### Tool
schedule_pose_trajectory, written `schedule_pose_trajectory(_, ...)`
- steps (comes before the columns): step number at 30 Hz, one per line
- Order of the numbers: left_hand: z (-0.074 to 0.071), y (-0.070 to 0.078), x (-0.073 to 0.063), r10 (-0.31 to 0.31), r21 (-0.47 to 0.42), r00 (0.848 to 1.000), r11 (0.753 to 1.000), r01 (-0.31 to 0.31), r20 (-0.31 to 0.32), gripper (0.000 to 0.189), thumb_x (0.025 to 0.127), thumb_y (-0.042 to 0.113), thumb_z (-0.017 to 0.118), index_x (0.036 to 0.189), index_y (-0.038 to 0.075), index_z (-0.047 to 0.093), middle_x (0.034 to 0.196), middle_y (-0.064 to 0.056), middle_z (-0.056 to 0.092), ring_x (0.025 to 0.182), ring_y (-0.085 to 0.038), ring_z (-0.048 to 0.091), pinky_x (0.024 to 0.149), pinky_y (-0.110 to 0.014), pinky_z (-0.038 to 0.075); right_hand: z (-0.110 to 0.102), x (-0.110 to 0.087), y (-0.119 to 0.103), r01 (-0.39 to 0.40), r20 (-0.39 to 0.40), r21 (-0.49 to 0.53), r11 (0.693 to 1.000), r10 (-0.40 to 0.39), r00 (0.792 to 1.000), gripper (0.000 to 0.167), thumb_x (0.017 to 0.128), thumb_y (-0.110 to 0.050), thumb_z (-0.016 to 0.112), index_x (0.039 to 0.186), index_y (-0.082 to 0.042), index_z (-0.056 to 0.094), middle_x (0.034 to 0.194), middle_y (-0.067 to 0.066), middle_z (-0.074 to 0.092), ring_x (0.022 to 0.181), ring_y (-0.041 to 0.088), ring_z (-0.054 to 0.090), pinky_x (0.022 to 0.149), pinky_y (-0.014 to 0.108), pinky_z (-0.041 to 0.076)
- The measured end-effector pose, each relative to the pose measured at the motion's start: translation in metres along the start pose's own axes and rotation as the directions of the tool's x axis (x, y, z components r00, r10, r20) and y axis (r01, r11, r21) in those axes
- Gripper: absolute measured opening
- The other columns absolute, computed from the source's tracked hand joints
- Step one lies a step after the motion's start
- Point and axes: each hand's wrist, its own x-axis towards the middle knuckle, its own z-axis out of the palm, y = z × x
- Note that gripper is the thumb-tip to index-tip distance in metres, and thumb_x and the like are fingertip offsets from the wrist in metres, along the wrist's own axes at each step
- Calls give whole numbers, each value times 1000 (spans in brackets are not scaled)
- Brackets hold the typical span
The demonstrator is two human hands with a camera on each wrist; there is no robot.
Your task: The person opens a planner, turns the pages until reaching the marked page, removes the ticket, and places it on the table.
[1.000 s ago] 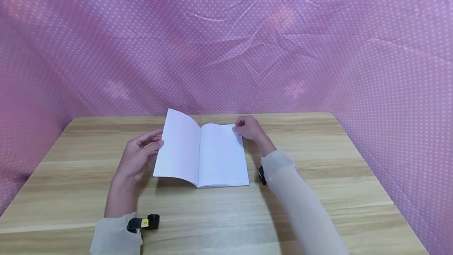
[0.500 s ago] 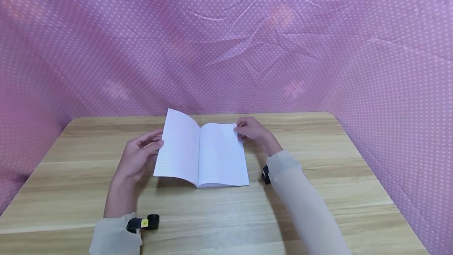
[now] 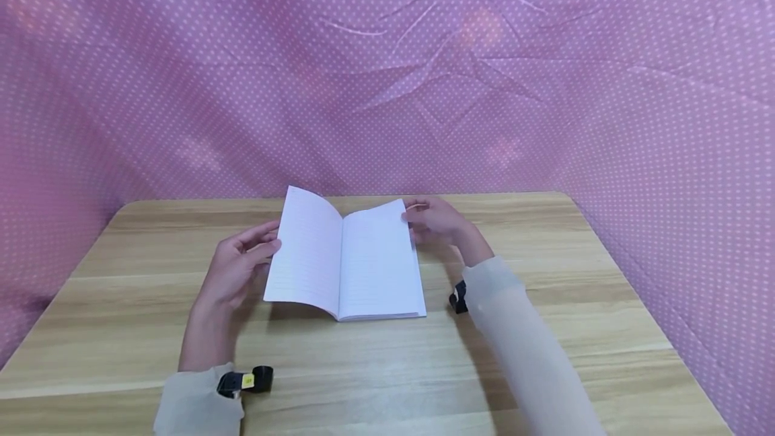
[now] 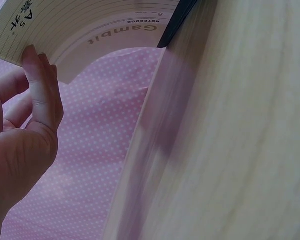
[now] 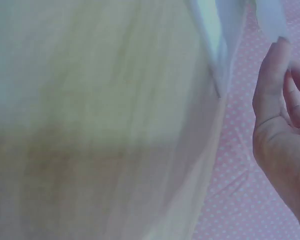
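Observation:
An open notebook (image 3: pixel 381 274) with lined white pages lies on the wooden table, its spine toward the middle. My left hand (image 3: pixel 233 268) holds the raised left side by its outer edge, thumb in front and fingers behind. In the left wrist view, the cover (image 4: pixel 122 35) curves upward and bears the printed words "Gambit" and "NOTEBOOK". At the upper right corner, my right hand (image 3: pixel 442 219) pinches a page (image 5: pixel 272 22) and lifts it off the sheets below. The right fingers behind that page are partly hidden in the head view.
Light wood grain covers the tabletop (image 3: pixel 363 375), whose far edge runs just behind the notebook. A pink dotted cloth (image 3: pixel 387 86) hangs at the back and sides. Each wrist carries a small black camera, such as the left one (image 3: pixel 245 382).
My right hand has shifted slightly right, and the right page's upper corner has risen from the stack. My left hand and the left side of the notebook stay put.

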Motion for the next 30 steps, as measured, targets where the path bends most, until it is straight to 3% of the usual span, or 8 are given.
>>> schedule_pose_trajectory(4, 0, -1, 1, 6, 7, 1000, 1000, -6, 1, 53, 95, 13, 73, 142, -3, 54, 112, -7, 59, 88, -9, 66, 72, -18, 59, 2, 0, -8, 16, -24, 80, 997, -14, 1000, 34, 101, -5, 61, 134, -2, 57, 120, 16, 66, 104, 29, 66, 99, 51, 53)
schedule_pose_trajectory(14, 0, 1, 3, -2, 16, 1000, 1000, 2, -1, 52, 96, 13, 73, 142, -3, 55, 111, -6, 59, 88, -10, 65, 72, -18, 58, 19, 3, -19, 24, -51, 189, 982, -15, 999, 34, 100, -4, 62, 133, 0, 57, 113, 14, 64, 100, 23, 65, 85, 34, 60)
schedule_pose_trajectory(30, 1, 1, 3, 7, 37, 1000, 999, -6, -8, 53, 96, 13, 73, 142, -4, 54, 111, -6, 59, 89, -10, 64, 73, -19, 58, 45, 8, -26, 32, -47, 357, 934, -16, 999, 26, 98, 3, 61, 124, 2, 59, 106, 13, 62, 89, 21, 64, 79, 28, 61)
